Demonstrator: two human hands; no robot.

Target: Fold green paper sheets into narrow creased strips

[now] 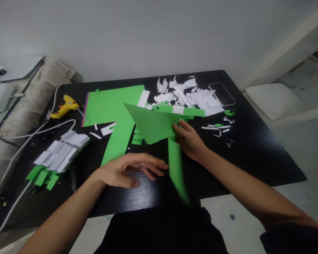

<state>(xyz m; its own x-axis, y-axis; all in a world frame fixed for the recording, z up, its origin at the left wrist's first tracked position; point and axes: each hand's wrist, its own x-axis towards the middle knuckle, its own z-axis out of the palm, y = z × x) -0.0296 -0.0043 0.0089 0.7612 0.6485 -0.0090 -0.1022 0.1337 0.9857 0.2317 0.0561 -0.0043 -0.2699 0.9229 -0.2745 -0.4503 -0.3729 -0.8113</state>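
Observation:
My right hand (188, 139) pinches a sheet of green paper (153, 123) at its right corner, holding it above the table. A narrow green strip (176, 165) hangs below that hand, its lower end blurred; whether it joins the sheet I cannot tell. My left hand (134, 169) hovers over the near table edge, fingers apart and pointing at the strip, holding nothing. Under the raised sheet, another long green strip (119, 141) lies slanted on the table. Behind it rests a stack of large green sheets (108, 102).
White and green paper scraps (185, 93) pile up at the back, beside a phone (222, 94). A yellow glue gun (65, 107) and its white cable (37, 130) lie left. Stacked folded paper pieces (60, 151) sit at the front left of the black table (254, 151).

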